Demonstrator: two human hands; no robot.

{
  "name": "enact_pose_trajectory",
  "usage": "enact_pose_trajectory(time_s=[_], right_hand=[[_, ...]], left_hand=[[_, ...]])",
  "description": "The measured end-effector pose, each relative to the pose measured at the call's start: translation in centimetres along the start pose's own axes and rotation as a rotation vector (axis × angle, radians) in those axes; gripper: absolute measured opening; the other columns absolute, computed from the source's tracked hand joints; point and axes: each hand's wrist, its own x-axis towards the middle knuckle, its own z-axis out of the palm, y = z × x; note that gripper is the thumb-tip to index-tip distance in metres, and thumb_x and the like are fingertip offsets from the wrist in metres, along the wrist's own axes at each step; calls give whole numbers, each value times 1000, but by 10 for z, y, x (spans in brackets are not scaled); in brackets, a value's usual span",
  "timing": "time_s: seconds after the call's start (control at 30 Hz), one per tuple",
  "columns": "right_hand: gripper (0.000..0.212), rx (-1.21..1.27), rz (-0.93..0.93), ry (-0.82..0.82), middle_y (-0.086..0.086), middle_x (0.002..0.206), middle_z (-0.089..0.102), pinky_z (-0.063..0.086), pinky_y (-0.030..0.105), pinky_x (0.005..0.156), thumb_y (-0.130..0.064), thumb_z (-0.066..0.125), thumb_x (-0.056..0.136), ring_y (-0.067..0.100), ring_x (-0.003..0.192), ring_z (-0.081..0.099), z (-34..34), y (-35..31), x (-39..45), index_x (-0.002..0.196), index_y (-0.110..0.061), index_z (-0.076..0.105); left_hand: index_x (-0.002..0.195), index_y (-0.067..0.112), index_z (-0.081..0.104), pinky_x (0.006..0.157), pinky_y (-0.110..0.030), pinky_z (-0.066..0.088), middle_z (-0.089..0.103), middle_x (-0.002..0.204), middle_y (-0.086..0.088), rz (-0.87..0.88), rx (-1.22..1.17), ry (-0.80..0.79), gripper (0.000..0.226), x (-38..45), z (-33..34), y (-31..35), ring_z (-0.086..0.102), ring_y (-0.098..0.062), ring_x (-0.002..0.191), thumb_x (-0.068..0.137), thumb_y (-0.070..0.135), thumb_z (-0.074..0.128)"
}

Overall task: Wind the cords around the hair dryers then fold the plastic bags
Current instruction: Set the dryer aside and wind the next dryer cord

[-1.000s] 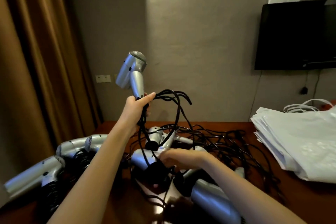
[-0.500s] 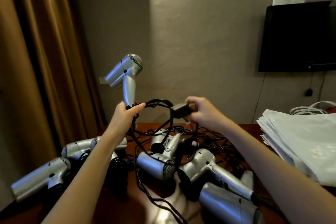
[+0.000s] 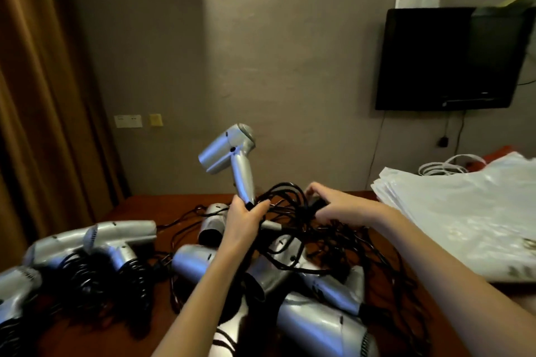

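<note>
My left hand [image 3: 243,222] grips the handle base of a silver hair dryer [image 3: 229,151], held upright above the table with its nozzle pointing left. Its black cord [image 3: 285,191] loops to the right of the handle. My right hand [image 3: 338,206] pinches the cord's black plug end just right of those loops. Several more silver hair dryers [image 3: 316,324] lie under my arms amid tangled black cords. A stack of white plastic bags [image 3: 464,220] lies at the right.
Three silver dryers with wound cords [image 3: 116,243] lie at the left on the dark wooden table [image 3: 150,206]. A brown curtain [image 3: 37,95] hangs at the left. A black TV [image 3: 446,58] is mounted on the grey wall at the right.
The held dryer has come down lower and toward the middle. My right hand, which lifted the plug from the pile, has dropped with it close beside the handle; the cord loops are bunched tighter.
</note>
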Motion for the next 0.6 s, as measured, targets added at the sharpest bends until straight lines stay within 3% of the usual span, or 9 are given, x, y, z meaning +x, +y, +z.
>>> enact_pose_trajectory(time_s=[0.07, 0.13, 0.23, 0.3, 0.37, 0.4, 0.5, 0.53, 0.6], right_hand=[[48, 269, -55, 13, 7, 109, 56, 44, 15, 71, -20, 60, 67, 9, 89, 54, -2, -1, -5, 113, -12, 49], [48, 187, -99, 203, 1, 119, 57, 44, 13, 79, -36, 68, 83, 8, 102, 57, 4, -13, -1, 122, -13, 51], [60, -208, -27, 347, 5, 122, 60, 43, 31, 97, -53, 56, 89, 21, 114, 57, 29, -32, 19, 129, -10, 49], [53, -473, 62, 395, 7, 111, 65, 24, 50, 113, -58, 48, 91, 25, 112, 57, 48, -33, 37, 112, -10, 56], [47, -486, 92, 475, 5, 98, 65, 6, 55, 116, -57, 45, 92, 25, 106, 59, 58, -31, 48, 95, -12, 58], [47, -413, 74, 503, 5, 96, 64, 8, 52, 116, -55, 47, 91, 25, 104, 59, 59, -29, 50, 94, -11, 60], [37, 21, -2, 497, 3, 83, 60, 42, 34, 87, -45, 62, 87, 24, 88, 60, 58, -19, 52, 91, -8, 63], [33, 107, -19, 474, 2, 77, 59, 44, 31, 72, -42, 65, 86, 21, 79, 59, 55, -16, 50, 87, -9, 62], [38, 176, -62, 445, 9, 75, 64, 47, 37, 64, -45, 70, 80, 22, 71, 60, 45, -6, 45, 85, -8, 63]], left_hand=[[102, 5, 53, 73, -32, 44, 58, 90, -5, -16, 28, -7, 35, -4, 13, -9, 56, -18, 83, 83, 25, 74], [103, 4, 52, 74, -34, 45, 59, 90, -5, 4, 36, -1, 42, -8, 26, -15, 60, -21, 88, 80, 31, 74], [107, 3, 56, 73, -32, 48, 64, 93, -7, 69, 98, -32, 53, -15, 44, -9, 63, -22, 91, 75, 46, 61], [111, 5, 57, 80, -36, 53, 65, 100, -10, 129, 83, -87, 62, -19, 49, -7, 63, -22, 97, 71, 52, 51], [119, 9, 55, 93, -41, 52, 63, 108, -10, 150, 70, -154, 57, -19, 48, -9, 61, -21, 106, 76, 46, 56], [126, 11, 52, 96, -36, 51, 63, 114, -6, 179, 114, -199, 55, -19, 45, -9, 61, -16, 110, 79, 39, 60], [129, 21, 48, 94, -19, 49, 63, 115, 12, 180, 148, -464, 62, -13, 25, -2, 59, 7, 108, 71, 35, 66], [128, 20, 52, 96, -23, 50, 67, 114, 10, 109, 133, -552, 64, -8, 14, 3, 62, 3, 107, 69, 38, 70], [119, 19, 64, 98, -30, 50, 74, 109, 4, -75, 81, -671, 59, 2, -16, 11, 67, -11, 106, 67, 42, 78]])
